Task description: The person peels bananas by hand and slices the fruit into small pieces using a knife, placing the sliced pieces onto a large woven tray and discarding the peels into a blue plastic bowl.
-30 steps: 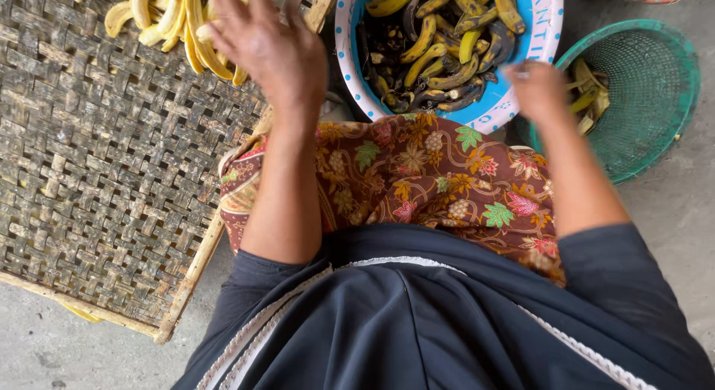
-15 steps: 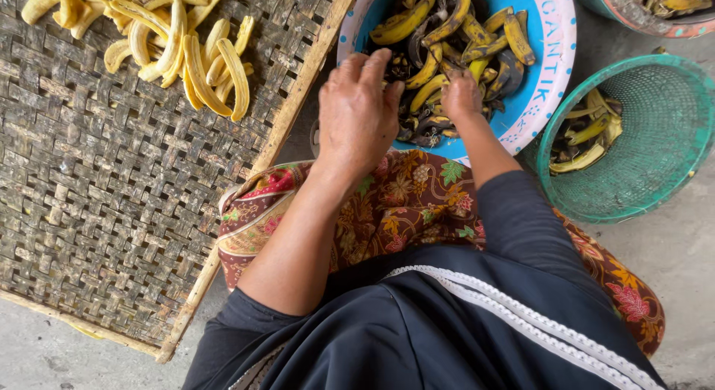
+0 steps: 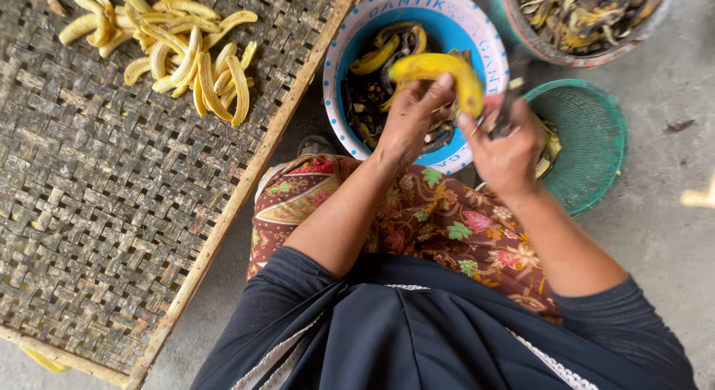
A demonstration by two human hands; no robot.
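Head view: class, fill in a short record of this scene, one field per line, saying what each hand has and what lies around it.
left hand: grips an unpeeled yellow banana over the blue bowl
right hand: at the banana's end, holding something blurred
blue bowl: holds dark-skinned bananas
woven tray: peeled banana pieces piled at its far end
green basket: beside the bowl
far tub: holds peels

We only spot lettering on the round blue plastic bowl's white dotted rim [image 3: 488,44]; no packages, signs, screens.
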